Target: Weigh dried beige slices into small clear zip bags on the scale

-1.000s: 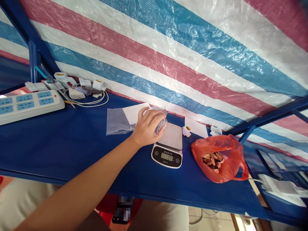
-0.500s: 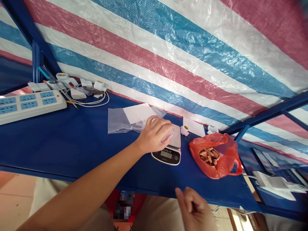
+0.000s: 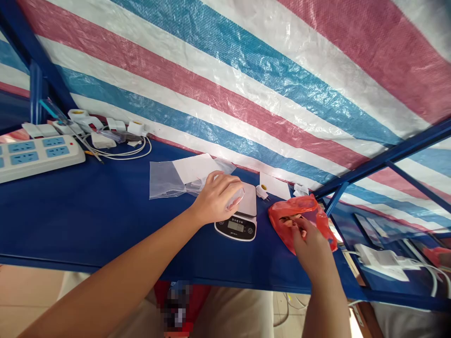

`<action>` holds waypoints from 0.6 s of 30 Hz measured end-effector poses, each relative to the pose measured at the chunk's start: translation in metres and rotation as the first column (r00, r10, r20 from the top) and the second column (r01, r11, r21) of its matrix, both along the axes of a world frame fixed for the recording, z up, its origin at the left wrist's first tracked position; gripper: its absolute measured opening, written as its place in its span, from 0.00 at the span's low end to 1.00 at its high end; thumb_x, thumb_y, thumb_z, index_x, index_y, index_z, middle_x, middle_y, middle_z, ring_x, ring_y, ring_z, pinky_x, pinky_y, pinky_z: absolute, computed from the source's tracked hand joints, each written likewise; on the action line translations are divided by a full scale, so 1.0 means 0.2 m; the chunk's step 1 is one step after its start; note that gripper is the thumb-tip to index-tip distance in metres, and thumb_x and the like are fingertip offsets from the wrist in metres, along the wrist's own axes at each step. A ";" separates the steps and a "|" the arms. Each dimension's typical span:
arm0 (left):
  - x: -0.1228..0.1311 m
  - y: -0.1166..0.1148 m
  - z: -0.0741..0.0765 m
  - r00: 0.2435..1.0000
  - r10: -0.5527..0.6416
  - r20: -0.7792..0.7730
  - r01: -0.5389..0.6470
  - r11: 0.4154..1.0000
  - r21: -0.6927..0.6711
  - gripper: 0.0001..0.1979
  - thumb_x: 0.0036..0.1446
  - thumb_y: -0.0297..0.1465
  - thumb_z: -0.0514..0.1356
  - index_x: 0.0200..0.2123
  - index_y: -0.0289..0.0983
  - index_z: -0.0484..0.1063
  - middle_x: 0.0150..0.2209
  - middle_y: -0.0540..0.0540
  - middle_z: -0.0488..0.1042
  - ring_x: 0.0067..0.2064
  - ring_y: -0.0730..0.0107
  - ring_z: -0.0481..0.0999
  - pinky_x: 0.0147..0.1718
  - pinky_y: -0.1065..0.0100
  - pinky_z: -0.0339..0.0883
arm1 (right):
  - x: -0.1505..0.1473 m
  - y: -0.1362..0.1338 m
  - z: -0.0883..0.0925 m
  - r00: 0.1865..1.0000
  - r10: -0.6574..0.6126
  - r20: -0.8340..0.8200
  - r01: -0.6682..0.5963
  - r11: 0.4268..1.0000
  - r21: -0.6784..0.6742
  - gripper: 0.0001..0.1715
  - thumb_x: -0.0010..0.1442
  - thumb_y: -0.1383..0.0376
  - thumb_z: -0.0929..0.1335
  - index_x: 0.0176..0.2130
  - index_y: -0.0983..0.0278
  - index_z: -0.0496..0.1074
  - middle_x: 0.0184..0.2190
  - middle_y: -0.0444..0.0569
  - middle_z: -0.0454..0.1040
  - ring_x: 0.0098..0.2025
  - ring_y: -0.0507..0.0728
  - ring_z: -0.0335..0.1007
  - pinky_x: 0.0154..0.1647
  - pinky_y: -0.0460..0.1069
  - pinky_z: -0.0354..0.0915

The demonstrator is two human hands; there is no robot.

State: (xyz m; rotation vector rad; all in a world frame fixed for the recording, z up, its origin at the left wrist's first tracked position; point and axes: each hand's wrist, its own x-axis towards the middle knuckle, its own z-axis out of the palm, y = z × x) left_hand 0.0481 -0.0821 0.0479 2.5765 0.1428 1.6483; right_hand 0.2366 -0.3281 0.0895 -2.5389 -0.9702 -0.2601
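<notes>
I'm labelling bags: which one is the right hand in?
The red bag, right of the scale; the flat bag and the one in the left hand are transparent.

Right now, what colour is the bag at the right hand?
The bag is red; the head view shows it best.

Blue tabletop (image 3: pixel 88 202); red/white/blue striped tarp (image 3: pixel 197 84) behind, blue frame (image 3: pixel 380 157) at both ends. Far L: white power strip (image 3: pixel 38 160) w/ lt-blue outlets; white adapters (image 3: pixel 136 128) bunched behind, loose cable coil (image 3: pixel 131 156) nr. Back, R of ctr: white plug (image 3: pixel 261 192) w/ yellowish socket; flat white sheet (image 3: pixel 275 185) just beside, crumpled white scrap (image 3: pixel 300 190) nr sheet's R end. Far R: white plug-in unit (image 3: pixel 382 263) w/ cables. Below: tiled floor (image 3: pixel 28 286), pixelated item (image 3: pixel 176 305), can't ID.
</notes>
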 end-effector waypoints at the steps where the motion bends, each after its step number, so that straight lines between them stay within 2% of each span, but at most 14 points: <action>1: 0.00 0.00 0.00 1.000 -0.001 0.002 0.001 1.000 0.007 0.20 0.60 0.28 0.61 0.55 0.40 0.66 0.49 0.40 0.79 0.49 0.58 0.78 0.55 0.50 0.66 | -0.02 0.02 -0.01 0.999 0.026 0.019 -0.026 1.000 0.007 0.22 0.64 0.55 0.60 0.42 0.64 0.78 0.41 0.59 0.81 0.41 0.66 0.77 0.37 0.56 0.66; 3: 0.00 0.00 0.01 1.000 -0.009 -0.018 0.009 1.000 0.026 0.18 0.61 0.28 0.60 0.54 0.40 0.66 0.48 0.41 0.79 0.49 0.58 0.78 0.54 0.51 0.66 | -0.05 0.06 -0.03 0.999 0.052 0.010 -0.052 0.999 0.016 0.20 0.64 0.54 0.59 0.37 0.62 0.75 0.36 0.58 0.80 0.36 0.64 0.74 0.34 0.54 0.63; 6: 0.00 -0.01 0.02 0.997 -0.047 -0.055 0.050 0.996 0.070 0.16 0.60 0.27 0.60 0.52 0.40 0.68 0.48 0.40 0.79 0.50 0.58 0.78 0.52 0.53 0.68 | -0.07 0.14 -0.01 0.996 0.088 -0.011 -0.088 0.996 -0.005 0.15 0.59 0.55 0.62 0.26 0.59 0.66 0.26 0.55 0.75 0.30 0.62 0.70 0.31 0.54 0.60; 8: 0.00 -0.01 0.02 0.996 -0.075 -0.048 0.079 0.992 0.095 0.16 0.60 0.26 0.60 0.52 0.38 0.68 0.48 0.39 0.78 0.50 0.58 0.77 0.51 0.55 0.69 | -0.07 0.19 0.02 0.994 0.109 -0.030 -0.110 0.994 -0.001 0.14 0.57 0.54 0.64 0.25 0.58 0.64 0.24 0.54 0.74 0.29 0.61 0.70 0.32 0.54 0.60; 11: -0.01 0.02 0.02 0.998 -0.064 -0.013 0.065 0.994 0.083 0.19 0.59 0.26 0.60 0.54 0.38 0.67 0.47 0.39 0.78 0.48 0.58 0.77 0.49 0.55 0.70 | -0.10 0.23 0.04 0.986 0.144 -0.079 -0.141 0.989 0.039 0.17 0.60 0.51 0.63 0.29 0.59 0.69 0.26 0.53 0.75 0.31 0.62 0.72 0.34 0.54 0.62; 14: -0.02 0.05 0.02 1.000 -0.005 0.004 0.005 0.999 0.044 0.20 0.59 0.28 0.60 0.56 0.40 0.66 0.48 0.39 0.78 0.47 0.57 0.77 0.50 0.53 0.70 | -0.12 0.21 -0.02 0.993 0.078 -0.086 -0.072 0.995 0.071 0.18 0.62 0.51 0.62 0.32 0.60 0.71 0.28 0.54 0.76 0.31 0.63 0.73 0.32 0.54 0.64; 18: -0.04 0.10 0.00 0.997 0.070 -0.017 -0.069 0.997 0.034 0.20 0.60 0.29 0.60 0.55 0.40 0.68 0.50 0.39 0.78 0.49 0.56 0.77 0.54 0.50 0.67 | -0.09 0.15 -0.16 0.998 -0.041 -0.041 0.043 0.998 0.055 0.15 0.60 0.57 0.61 0.33 0.61 0.73 0.29 0.59 0.76 0.33 0.67 0.74 0.32 0.57 0.66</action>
